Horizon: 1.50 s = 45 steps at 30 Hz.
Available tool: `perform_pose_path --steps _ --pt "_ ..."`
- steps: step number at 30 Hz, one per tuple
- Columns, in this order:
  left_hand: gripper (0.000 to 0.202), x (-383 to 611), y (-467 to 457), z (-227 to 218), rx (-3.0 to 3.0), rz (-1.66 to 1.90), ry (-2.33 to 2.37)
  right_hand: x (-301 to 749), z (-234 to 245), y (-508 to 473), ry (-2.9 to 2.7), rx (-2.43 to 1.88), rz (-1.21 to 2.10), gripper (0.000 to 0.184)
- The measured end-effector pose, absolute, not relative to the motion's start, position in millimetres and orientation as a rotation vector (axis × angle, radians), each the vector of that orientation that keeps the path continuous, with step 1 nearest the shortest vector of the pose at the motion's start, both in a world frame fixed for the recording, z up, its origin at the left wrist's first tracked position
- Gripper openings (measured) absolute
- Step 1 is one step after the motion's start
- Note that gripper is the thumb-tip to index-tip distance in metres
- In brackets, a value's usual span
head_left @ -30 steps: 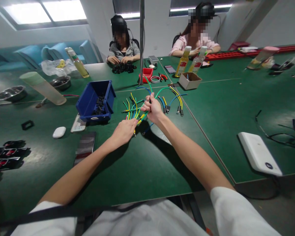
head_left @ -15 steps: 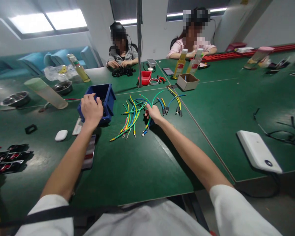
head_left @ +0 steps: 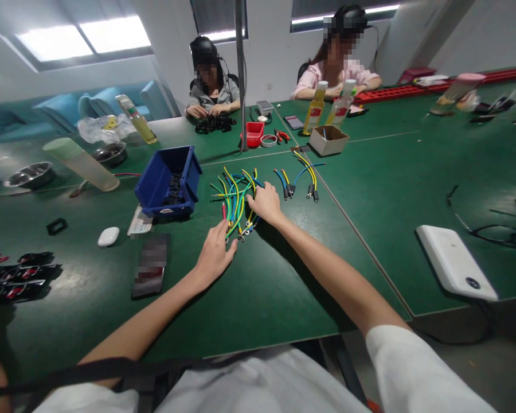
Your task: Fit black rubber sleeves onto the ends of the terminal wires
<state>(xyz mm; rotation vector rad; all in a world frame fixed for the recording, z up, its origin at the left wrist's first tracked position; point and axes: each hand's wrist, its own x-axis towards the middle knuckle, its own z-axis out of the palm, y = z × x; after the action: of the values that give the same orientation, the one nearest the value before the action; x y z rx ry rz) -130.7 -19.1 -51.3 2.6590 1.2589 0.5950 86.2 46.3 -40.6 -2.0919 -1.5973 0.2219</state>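
Note:
A loose pile of short yellow, green and blue wires [head_left: 234, 192] with metal ring terminals lies on the green table before me. My left hand [head_left: 215, 255] is open at the pile's lower left, fingers stretched toward the wire ends and thumb apart. A red-sleeved wire end [head_left: 224, 211] shows just beyond its fingertips. On the pile's right side, my right hand [head_left: 266, 202] has its fingers bent around some wires, the fingertips partly hidden. Two smaller groups, blue-and-yellow wires [head_left: 285, 182] and yellow wires [head_left: 312, 175] with black sleeves, lie to its right.
A blue bin [head_left: 144, 192] with small black parts stands at left, near a phone [head_left: 150, 267] and a white case [head_left: 108, 236]. A white power bank [head_left: 453, 258] and glasses [head_left: 494, 232] lie right. Beyond are a cardboard box [head_left: 329, 143], bottles, a pole [head_left: 243, 86] and two seated people.
My left hand has left the blue bin and come down right to the wires. The long green-and-yellow wire my right hand held now lies within the pile; that hand has shifted slightly.

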Motion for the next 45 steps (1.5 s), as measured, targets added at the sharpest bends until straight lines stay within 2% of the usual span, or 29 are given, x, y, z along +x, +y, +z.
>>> perform_pose_path --steps 3,6,10,12,14,18,19,22,25,28,36,42,45 --pt "0.055 -118.5 -11.4 -57.7 2.634 0.636 1.225 82.6 -47.4 53.0 -1.51 -2.001 0.305 0.057" --pt "0.056 -103.5 5.4 -59.0 2.517 0.717 1.29 80.0 -48.7 61.1 -1.492 -1.852 0.486 0.049" --pt "0.05 -92.6 23.7 -51.3 2.197 1.015 1.363 103.5 -33.9 68.8 -1.54 -1.723 0.662 0.034" --pt "0.05 -89.7 24.0 -44.4 2.074 1.173 1.451 133.5 -21.8 69.5 -1.575 -1.731 0.583 0.025" --pt "0.045 -81.2 19.9 -37.6 2.077 1.226 1.461 169.9 -11.8 67.1 -1.418 -1.879 0.342 0.019" --pt "0.027 -28.0 17.1 -29.4 2.273 0.879 1.222 223.5 -10.4 57.0 -1.138 -2.045 0.266 0.014" --pt "0.027 -8.1 19.9 -29.0 2.313 0.766 1.21 228.4 -13.2 55.0 -1.112 -2.062 0.29 0.015" --pt "0.047 53.5 34.6 -30.6 2.424 0.538 1.232 227.9 -21.6 53.4 -1.028 -2.044 0.378 0.012" --pt "0.044 99.4 49.3 -34.0 2.46 0.518 1.346 221.6 -25.5 56.4 -0.872 -1.915 0.574 0.008" --pt "0.033 120.6 57.3 -38.1 2.442 0.557 1.374 221.3 -27.2 59.9 -0.809 -1.825 0.717 0.01" --pt "0.034 100.6 56.3 -47.6 2.39 0.65 1.288 211.3 -27.6 64.8 -0.55 -1.53 1.104 0.021" --pt "0.03 76.8 39.7 -41.5 2.159 1.076 1.085 175.8 -4.9 69.1 -0.376 -1.329 1.235 0.027" --pt "0.032 61.8 31.5 -33.2 1.903 1.142 1.103 161.9 10.9 68.3 -0.328 -1.253 1.233 0.032"
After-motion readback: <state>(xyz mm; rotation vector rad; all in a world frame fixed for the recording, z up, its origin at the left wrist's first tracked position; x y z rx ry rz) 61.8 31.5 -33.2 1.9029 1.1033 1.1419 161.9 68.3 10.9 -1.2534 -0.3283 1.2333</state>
